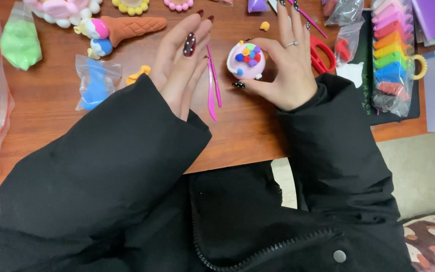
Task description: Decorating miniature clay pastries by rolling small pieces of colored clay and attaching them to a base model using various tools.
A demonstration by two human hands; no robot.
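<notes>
My right hand (287, 68) grips a small round clay model (246, 60), pale pink and white, topped with coloured balls, between thumb and fingers just above the wooden table (51, 95). My left hand (179, 63) is held flat on its edge beside it, fingers straight together and holding nothing. Two pink modelling sticks (212, 85) lie on the table between the hands. Both arms wear black jacket sleeves.
A clay ice-cream cone (127, 27) and clay flowers sit at the far side. Bags of blue clay (95, 83) and green clay (20, 43) lie left. Red scissors (320, 53) and a pack of rainbow clay strips (391, 55) lie right.
</notes>
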